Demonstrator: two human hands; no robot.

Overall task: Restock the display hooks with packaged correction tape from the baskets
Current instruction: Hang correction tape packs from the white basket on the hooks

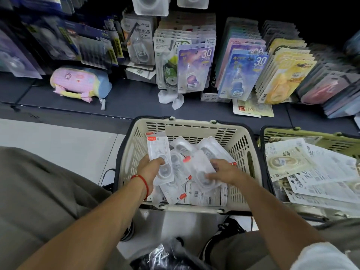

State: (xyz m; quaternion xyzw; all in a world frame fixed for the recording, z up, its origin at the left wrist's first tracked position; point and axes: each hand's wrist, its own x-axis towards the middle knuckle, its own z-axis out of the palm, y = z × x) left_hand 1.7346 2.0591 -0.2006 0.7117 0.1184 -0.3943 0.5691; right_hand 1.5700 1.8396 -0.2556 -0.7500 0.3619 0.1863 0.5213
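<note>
Cream plastic basket point(241, 145) at six o'clock below the display hooks point(196, 53) holds the slick correction tape packs point(204, 193), which could slide from my stack. My left hand point(149, 168) at nine o'clock pinches several packs point(158, 152) upright; my right hand point(224, 170), fingers spread, presses another pack point(201, 172) flat.
</note>
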